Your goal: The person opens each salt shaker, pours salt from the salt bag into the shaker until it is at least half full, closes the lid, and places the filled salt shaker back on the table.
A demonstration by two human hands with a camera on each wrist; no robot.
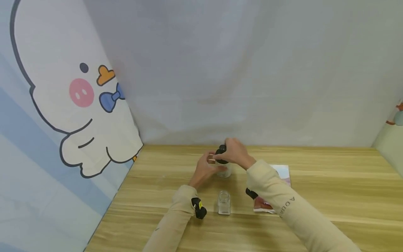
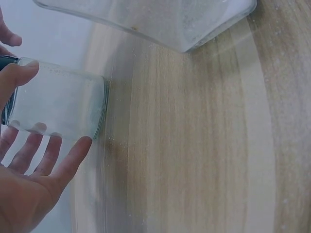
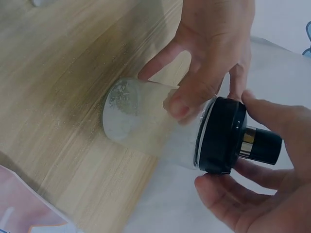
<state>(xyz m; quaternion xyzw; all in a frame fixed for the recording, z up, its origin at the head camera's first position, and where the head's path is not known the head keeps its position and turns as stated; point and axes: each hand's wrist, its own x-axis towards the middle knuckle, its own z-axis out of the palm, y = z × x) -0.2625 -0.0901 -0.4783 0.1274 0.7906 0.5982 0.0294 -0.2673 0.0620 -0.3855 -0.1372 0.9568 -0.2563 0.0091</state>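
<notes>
A clear glass jar [image 1: 225, 173] stands upright on the wooden table near its far edge. Its black lid [image 3: 221, 136] has a knob [image 3: 266, 146] with a gold band. My left hand [image 1: 205, 170] holds the jar's side, thumb and fingers spread round the glass in the left wrist view. At the top, my right hand [image 1: 237, 154] grips the lid's rim between thumb and fingers. The lid sits on the jar's mouth; whether it is tight I cannot tell. Some pale grains [image 3: 124, 99] show at the jar's bottom.
Nearer me stands a smaller, lidless glass jar [image 1: 224, 203]. A colourful printed packet [image 1: 283, 172] lies on the right, partly under my right sleeve [image 1: 283, 199]. Fine specks dot the wooden tabletop [image 3: 63, 97]. Behind it hangs a pale cloth [image 1: 252, 87].
</notes>
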